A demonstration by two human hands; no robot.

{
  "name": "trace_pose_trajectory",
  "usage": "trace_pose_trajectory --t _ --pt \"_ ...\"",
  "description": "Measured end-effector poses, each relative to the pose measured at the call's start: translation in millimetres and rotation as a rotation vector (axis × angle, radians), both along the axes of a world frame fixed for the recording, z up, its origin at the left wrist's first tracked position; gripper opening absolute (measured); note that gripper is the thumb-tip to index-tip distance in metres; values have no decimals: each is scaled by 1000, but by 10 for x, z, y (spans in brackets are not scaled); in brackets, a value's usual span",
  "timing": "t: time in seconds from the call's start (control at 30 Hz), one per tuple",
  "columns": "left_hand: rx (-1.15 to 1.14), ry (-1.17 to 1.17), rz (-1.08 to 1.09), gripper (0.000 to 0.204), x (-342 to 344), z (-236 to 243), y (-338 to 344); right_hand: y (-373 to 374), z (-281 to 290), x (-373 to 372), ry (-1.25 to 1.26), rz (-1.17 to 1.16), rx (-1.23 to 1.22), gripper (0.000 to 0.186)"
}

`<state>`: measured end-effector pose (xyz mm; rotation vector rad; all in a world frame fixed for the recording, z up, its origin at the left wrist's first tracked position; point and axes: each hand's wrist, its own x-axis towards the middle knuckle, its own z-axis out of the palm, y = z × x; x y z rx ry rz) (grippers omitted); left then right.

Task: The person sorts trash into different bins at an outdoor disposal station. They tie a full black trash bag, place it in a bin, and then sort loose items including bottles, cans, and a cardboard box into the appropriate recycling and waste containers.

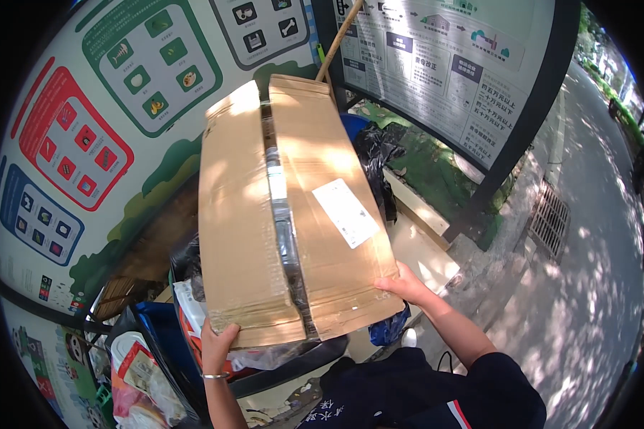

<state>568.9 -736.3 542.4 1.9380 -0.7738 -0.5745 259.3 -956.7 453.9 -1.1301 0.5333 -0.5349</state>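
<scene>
A large brown cardboard box (240,193) fills the middle of the head view, its two long top flaps parted by a narrow gap. Through the gap some dark and clear plastic shows, too little to name. A white label (345,213) is stuck on the right flap. My left hand (217,344) grips the near left corner, thumb on top. At the near right corner my right hand (403,284) holds the edge, thumb on top too. Both hands' other fingers are hidden beneath the box. Under the box, the black rim of a bin (293,368) shows, with plastic bags in it.
Black bin bags (379,154) lie beyond the box on the right, near a wooden pole (340,39). At lower left stands another bin of rubbish (147,372). Printed boards (436,71) enclose the back and left. A drain grate (549,218) lies by the road at right.
</scene>
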Motion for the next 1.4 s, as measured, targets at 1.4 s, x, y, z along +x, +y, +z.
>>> trace_pose_trajectory --t 1.4 --pt "167 110 -228 58 -35 -3433 -4698 -4019 -1597 179 1179 -112 -680 67"
